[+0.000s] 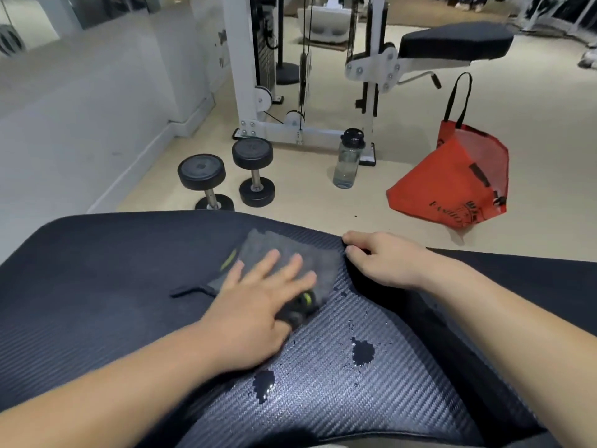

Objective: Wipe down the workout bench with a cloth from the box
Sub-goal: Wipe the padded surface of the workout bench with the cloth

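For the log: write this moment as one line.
left hand flat on grey fabric cloth; right hand grips black textured bench edge; dark puddles unwiped

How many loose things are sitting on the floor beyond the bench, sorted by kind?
Dumbbells: 2
Water bottle: 1
Red bag: 1
Total: 4
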